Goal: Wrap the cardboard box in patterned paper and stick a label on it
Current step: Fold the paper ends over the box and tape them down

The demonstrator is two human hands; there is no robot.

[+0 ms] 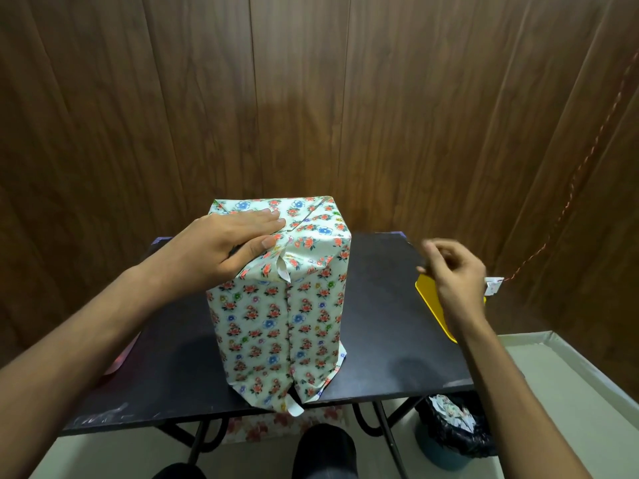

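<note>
A tall box wrapped in cream paper with a flower pattern point(280, 316) stands upright in the middle of the small black table point(387, 340). My left hand point(228, 247) lies flat on the box's top, pressing the folded flaps down near the centre seam. A loose white paper edge sticks up just below my thumb. My right hand point(453, 271) hovers to the right of the box above the table, blurred, with fingers curled; whether it pinches something small I cannot tell. No label shows on the box.
A yellow flat board point(432, 305) lies at the table's right edge, under my right hand. A small white roll point(492, 285) sits beyond it. A bin with a black liner and paper scraps point(453, 433) stands below right. A pink sheet point(117, 364) lies at the left edge. Wooden wall behind.
</note>
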